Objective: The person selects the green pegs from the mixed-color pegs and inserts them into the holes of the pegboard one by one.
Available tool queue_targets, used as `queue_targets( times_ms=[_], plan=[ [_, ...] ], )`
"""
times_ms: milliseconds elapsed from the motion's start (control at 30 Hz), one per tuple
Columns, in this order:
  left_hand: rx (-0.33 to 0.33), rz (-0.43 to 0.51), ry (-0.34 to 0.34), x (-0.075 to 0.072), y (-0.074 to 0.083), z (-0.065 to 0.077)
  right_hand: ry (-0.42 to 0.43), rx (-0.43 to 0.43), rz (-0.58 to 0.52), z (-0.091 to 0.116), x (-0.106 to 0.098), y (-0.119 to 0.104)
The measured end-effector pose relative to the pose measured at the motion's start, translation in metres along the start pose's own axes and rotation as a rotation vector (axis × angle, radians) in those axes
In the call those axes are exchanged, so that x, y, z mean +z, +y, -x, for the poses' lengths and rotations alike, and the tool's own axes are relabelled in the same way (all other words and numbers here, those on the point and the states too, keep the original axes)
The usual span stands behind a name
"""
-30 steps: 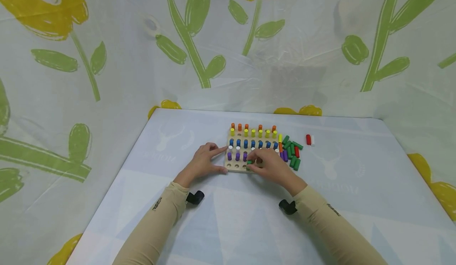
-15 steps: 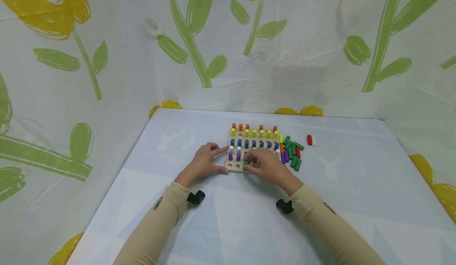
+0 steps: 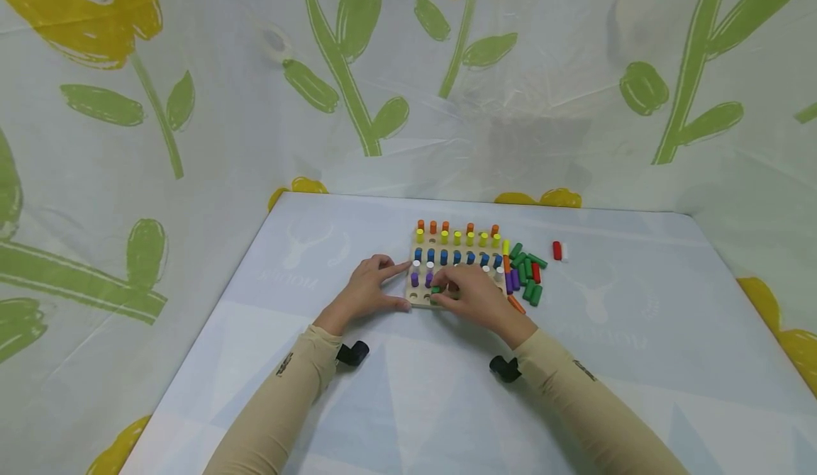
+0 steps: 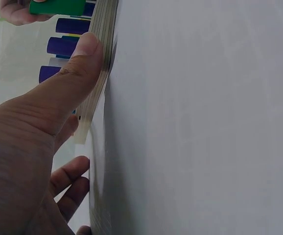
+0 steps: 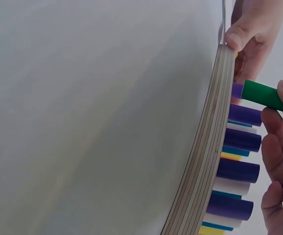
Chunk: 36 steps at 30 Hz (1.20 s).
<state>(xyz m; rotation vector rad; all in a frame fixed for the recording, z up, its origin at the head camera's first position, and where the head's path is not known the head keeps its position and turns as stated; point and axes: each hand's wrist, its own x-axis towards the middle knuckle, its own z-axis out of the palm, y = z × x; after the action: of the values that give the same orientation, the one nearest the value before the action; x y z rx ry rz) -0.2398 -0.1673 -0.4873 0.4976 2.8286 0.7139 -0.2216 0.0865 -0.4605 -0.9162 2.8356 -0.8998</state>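
Note:
A light wooden pegboard (image 3: 420, 305) lies flat, bearing rows of upright orange, yellow, blue, white and purple pegs. My left hand (image 3: 366, 291) touches its left end: the index finger meets the left side, and the thumb presses the front edge near the corner. The other fingers are loosely bent beside the board. Over the front row of holes, my right hand (image 3: 477, 296) pinches a green peg (image 5: 264, 94) between thumb and fingertips. In the right wrist view this peg is tilted, just in front of a purple peg (image 5: 237, 90). Its lower end is hidden in the head view.
Loose green pegs (image 3: 528, 289), a red peg (image 3: 536, 272) and purple pegs (image 3: 515, 281) lie against the board's right side. An orange peg (image 3: 517, 305) rests at its front right corner. Farther right lie another red peg (image 3: 557, 250) and a white peg (image 3: 564, 251).
My right hand has moved a little left along the front row with the green peg. An orange peg by the right front corner has come into view. My left hand stays against the board.

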Motion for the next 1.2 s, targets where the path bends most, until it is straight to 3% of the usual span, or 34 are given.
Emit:
queue_targets(
  times_ms=[1200],
  plan=[
    [0.037,-0.011,0.027,-0.002,0.002,0.003,0.025,-0.025,0.084,-0.019,0.012,-0.019]
  ],
)
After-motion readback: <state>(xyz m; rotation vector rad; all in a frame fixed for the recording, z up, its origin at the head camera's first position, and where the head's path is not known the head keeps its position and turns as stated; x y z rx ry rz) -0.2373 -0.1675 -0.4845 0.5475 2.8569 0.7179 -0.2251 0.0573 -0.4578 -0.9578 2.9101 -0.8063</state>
